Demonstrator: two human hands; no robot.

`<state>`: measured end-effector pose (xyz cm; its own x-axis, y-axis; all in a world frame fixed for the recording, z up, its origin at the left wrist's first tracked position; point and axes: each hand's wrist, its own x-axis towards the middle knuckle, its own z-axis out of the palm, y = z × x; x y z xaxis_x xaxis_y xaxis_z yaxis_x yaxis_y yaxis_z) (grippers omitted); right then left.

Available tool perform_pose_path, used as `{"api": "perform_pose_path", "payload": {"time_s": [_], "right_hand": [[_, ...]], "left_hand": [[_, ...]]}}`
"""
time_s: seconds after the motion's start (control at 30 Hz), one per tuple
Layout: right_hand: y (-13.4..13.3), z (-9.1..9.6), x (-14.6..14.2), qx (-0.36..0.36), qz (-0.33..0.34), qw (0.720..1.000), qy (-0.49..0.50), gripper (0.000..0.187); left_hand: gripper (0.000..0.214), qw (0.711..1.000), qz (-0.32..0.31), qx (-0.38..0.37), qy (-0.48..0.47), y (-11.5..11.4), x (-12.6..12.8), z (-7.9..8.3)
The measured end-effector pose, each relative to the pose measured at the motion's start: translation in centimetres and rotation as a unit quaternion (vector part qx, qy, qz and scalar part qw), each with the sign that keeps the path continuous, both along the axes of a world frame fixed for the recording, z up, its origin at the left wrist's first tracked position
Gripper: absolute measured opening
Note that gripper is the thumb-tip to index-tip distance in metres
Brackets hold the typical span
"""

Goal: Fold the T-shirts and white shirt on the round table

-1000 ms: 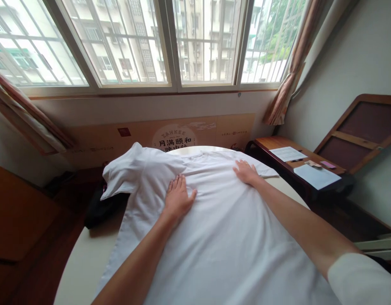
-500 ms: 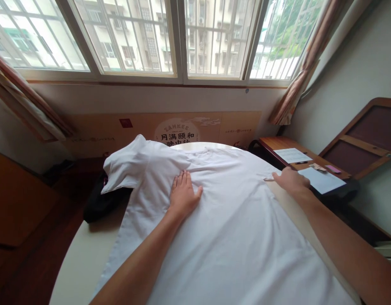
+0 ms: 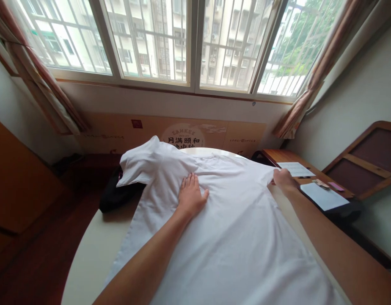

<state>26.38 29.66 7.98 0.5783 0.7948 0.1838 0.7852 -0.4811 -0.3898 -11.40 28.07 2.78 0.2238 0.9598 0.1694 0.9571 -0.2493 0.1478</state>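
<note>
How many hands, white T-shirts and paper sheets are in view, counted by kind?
Hands: 2 (left hand, right hand)
White T-shirt: 1
Paper sheets: 2
Total: 5

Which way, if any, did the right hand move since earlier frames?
Yes: rightward, the right hand now nearer the paper sheet on the side table.

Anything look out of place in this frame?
Yes: the sleeve of the white T-shirt is folded back into a bunched flap at the far left, which looks odd because the rest lies mostly flat under the left hand.
</note>
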Motion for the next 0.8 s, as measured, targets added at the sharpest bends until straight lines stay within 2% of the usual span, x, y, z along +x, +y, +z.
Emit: {"api": "perform_pose_path", "payload": {"time_s": [0.07, 0.17, 0.23, 0.3, 0.4, 0.43, 0.5, 0.57, 0.63, 0.67, 0.73, 0.8], "right_hand": [[2.1, 2.1, -2.7, 0.033, 0.035, 0.999, 0.004, 0.037], [5.0, 4.1, -8.8, 0.073, 0.121, 0.99, -0.001, 0.038], [6.2, 4.3, -13.6, 0.081, 0.203, 0.976, 0.003, 0.039], [6.3, 3.8, -17.9, 0.06, 0.312, 0.948, 0.019, 0.04], [4.5, 2.9, -21.4, 0.005, 0.453, 0.89, 0.051, 0.049], [3.4, 2.7, -21.5, -0.009, 0.475, 0.878, 0.058, 0.05], [0.5, 2.6, -20.0, -0.024, 0.48, 0.875, 0.063, 0.043], [-3.3, 2.3, -16.6, -0.036, 0.444, 0.894, 0.054, 0.04], [-7.9, 1.5, -12.3, -0.061, 0.382, 0.922, 0.033, 0.048], [-10.4, 0.8, -10.1, -0.099, 0.339, 0.935, 0.015, 0.052], [-15.5, -1.0, -6.4, -0.17, 0.289, 0.942, -0.002, 0.052], [-20.0, -2.5, -3.9, -0.192, 0.28, 0.94, -0.018, 0.049]], "left_hand": [[0.084, 1.0, -0.001, -0.001, -0.008, -0.1, -0.1, -0.1], [0.084, 1.0, -0.005, 0.0, -0.017, -0.2, -0.1, -0.1], [0.085, 1.0, -0.007, -0.001, -0.021, -0.2, -0.2, -0.1], [0.085, 1.0, -0.009, -0.001, -0.025, -0.3, -0.3, -0.1], [0.083, 0.999, -0.014, 0.006, -0.033, -0.4, -0.4, -0.1], [0.082, 0.999, -0.016, 0.008, -0.037, -0.4, -0.5, -0.1], [0.082, 0.999, -0.019, 0.007, -0.043, -0.4, -0.5, -0.1], [0.082, 0.999, -0.019, 0.008, -0.05, -0.4, -0.5, -0.2], [0.081, 0.998, -0.018, 0.013, -0.056, -0.3, -0.5, -0.3], [0.08, 0.998, -0.017, 0.016, -0.059, -0.3, -0.5, -0.3], [0.079, 0.998, -0.016, 0.018, -0.062, -0.2, -0.4, -0.4], [0.079, 0.998, -0.015, 0.017, -0.061, -0.2, -0.3, -0.4]]}}
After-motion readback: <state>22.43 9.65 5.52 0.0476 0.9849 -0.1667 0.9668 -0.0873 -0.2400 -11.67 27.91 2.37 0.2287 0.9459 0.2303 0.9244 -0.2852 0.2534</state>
